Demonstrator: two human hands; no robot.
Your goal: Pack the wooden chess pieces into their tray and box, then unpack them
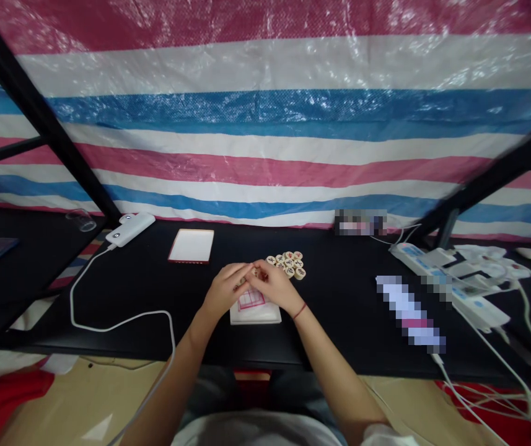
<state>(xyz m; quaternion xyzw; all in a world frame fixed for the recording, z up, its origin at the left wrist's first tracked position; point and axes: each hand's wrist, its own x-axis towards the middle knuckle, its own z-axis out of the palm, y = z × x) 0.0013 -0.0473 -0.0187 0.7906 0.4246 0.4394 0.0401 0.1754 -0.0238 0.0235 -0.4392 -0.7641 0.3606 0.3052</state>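
- Over the black tabletop (339, 334), the left hand (223, 290) and right hand (272, 286) press their fingertips together — whatever they pinch is too small to tell.
- Beneath them: a white pad printed with a red grid (256, 313).
- Just beyond the hands: smooth round wooden xiangqi discs (288, 263), clustered flat, with dark and red characters.

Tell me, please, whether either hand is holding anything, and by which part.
The left hand and right hand meet at the fingertips, with what may be a wooden xiangqi piece between them; the fingers hide it, so the hold cannot be told.
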